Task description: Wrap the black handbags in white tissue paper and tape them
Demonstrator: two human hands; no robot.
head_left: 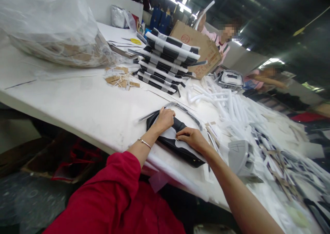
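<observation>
A black handbag (184, 154) lies in front of me near the table's front edge, with pale sheet material over its middle. My left hand (165, 119) is closed on the bag's upper part, its fingers curled over the far side. With thumb and fingertips pinched, my right hand (193, 138) holds a small gold-coloured metal clasp (177, 137) at the middle of the bag. The bag's strap (189, 113), which looks wrapped in clear film, arches on the table behind it. My fingers hide part of the clasp and the bag's top.
Black bags with white foam strips (165, 63) stand stacked ahead. Cardboard tags (120, 80) lie left of them, yellow-handled scissors (135, 41) behind. White foam tubes (229, 103) and a grey tape dispenser (241, 156) are right. A co-worker (224, 43) stands beyond a carton (197, 44).
</observation>
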